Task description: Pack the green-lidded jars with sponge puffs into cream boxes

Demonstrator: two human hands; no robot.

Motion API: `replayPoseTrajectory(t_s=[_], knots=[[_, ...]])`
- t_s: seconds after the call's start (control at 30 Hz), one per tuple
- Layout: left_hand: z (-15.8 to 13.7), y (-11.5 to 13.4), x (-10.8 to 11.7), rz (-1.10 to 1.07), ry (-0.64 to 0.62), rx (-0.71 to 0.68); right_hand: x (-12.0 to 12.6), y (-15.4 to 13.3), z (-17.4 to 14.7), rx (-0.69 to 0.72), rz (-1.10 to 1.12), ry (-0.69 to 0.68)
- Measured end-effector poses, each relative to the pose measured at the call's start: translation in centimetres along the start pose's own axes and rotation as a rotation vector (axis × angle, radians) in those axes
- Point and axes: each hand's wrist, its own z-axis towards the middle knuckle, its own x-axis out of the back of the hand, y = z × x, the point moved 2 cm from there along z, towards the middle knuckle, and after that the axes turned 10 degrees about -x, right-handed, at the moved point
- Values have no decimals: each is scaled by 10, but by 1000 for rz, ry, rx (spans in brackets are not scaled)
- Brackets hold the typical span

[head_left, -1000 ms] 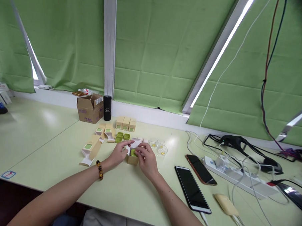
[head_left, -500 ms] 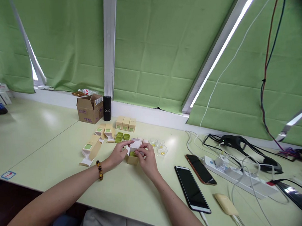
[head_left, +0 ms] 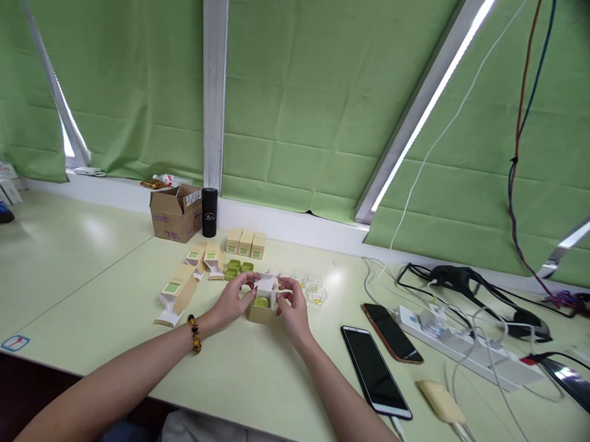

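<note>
A small tan carton (head_left: 260,315) stands upright in front of me with its white top flaps raised. Inside it sits a green container (head_left: 261,302). My left hand (head_left: 234,298) has thumb and fingers closed at the carton's left flap. At the right flap, the bent fingers of my right hand (head_left: 293,307) pinch the edge. Just behind are several green containers (head_left: 233,273) in a cluster. Clear cups with yellow bits (head_left: 313,288) sit beyond my right hand. To the left lie open tan cartons (head_left: 179,288) with their flaps out.
Three closed cartons (head_left: 246,243) stand at the back, near a black tumbler (head_left: 209,212) and a cardboard box (head_left: 175,216). On the right are a white-framed phone (head_left: 374,370), another phone (head_left: 392,332), a power strip (head_left: 469,350), cables and a cream-coloured charger (head_left: 442,401).
My right fingers have come out of the carton's opening to its right flap, showing the green container inside. My left index finger has drawn back from over the flaps to the left side.
</note>
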Motion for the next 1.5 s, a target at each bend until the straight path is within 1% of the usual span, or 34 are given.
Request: replayPoseTrajectory(t_s=[0.27, 0.5, 0.67, 0.93, 1.17, 1.37, 1.5], knots=[[-3, 2, 0, 42, 17, 4, -3, 4, -3, 15, -58, -44], [-5, -1, -2, 136, -57, 38, -6, 3, -5, 1, -112, -35], [-6, -1, -4, 156, -65, 56, -8, 3, -5, 30, -144, -28], [-5, 9, -6, 137, -64, -12, -10, -1, -6, 99, -210, -37], [-3, 12, -4, 147, -44, -79, -8, -14, -15, 247, -259, -3], [-1, 15, -1, 177, -55, -112, -2, -24, -24, 414, -304, -45], [-1, 17, 4, 211, -63, -159, -1, -25, -25, 467, -334, -52]])
